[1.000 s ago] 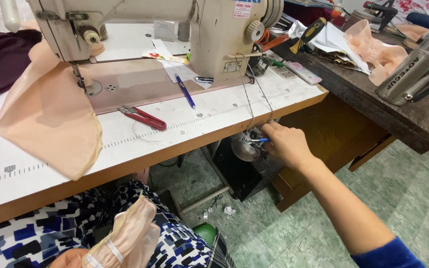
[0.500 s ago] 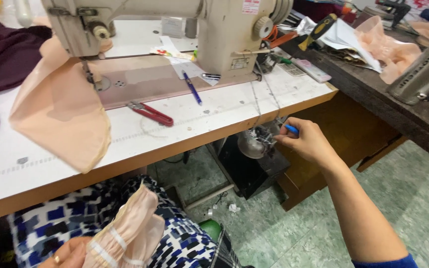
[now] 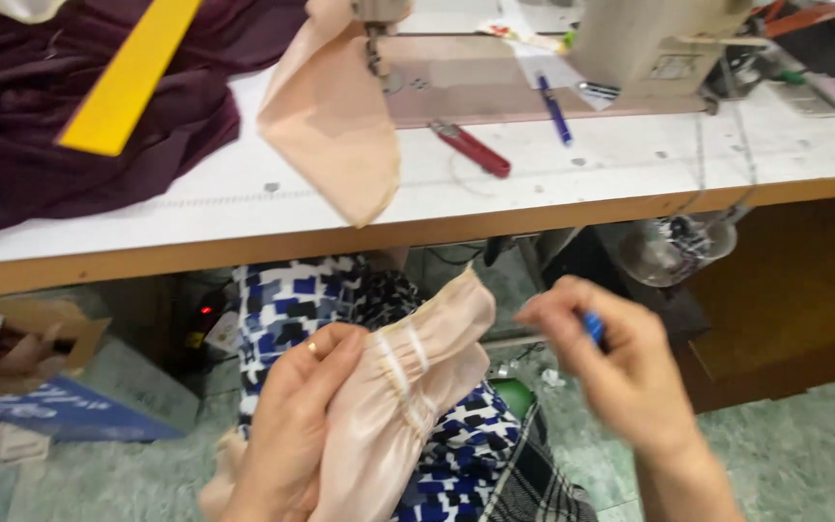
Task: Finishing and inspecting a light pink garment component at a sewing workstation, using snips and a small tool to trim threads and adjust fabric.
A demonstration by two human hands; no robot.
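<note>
Left hand (image 3: 297, 425) clutching gathered peach fabric (image 3: 408, 387) over the lap, below the desk's (image 3: 244, 208) front edge. Right hand (image 3: 620, 362) pinching a small blue tool (image 3: 593, 327) just beside it, blurred. Tool fetched, apparently; not yet touching the gathers. More peach cloth (image 3: 331, 116) draped off the front edge; red snips (image 3: 471, 148) and pen (image 3: 555, 108) lying idle near the machine (image 3: 649, 39).

Open gap beneath table edge (image 3: 495, 220)
</note>
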